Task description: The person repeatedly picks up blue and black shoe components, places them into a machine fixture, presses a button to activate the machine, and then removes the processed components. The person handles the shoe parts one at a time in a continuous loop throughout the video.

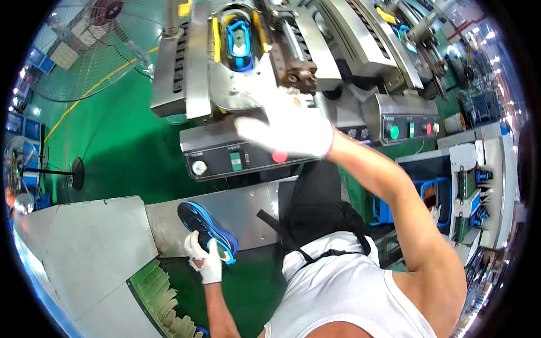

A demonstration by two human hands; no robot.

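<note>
White sleeveless top [344,293] sits closest to me, at five o'clock. Beyond it I see a metal shelf [251,217] at seven, a blue crate [382,212] at four and a steel machine [197,73] at eleven, its control panel [217,160] partly blocked by the right hand [296,127]. That gloved hand is blurred, thumb toward nine; I cannot tell whether its fingers grip. At seven, the left hand [206,262] pinches the near end of a black-and-blue shoe [204,221] over the shelf.
</note>
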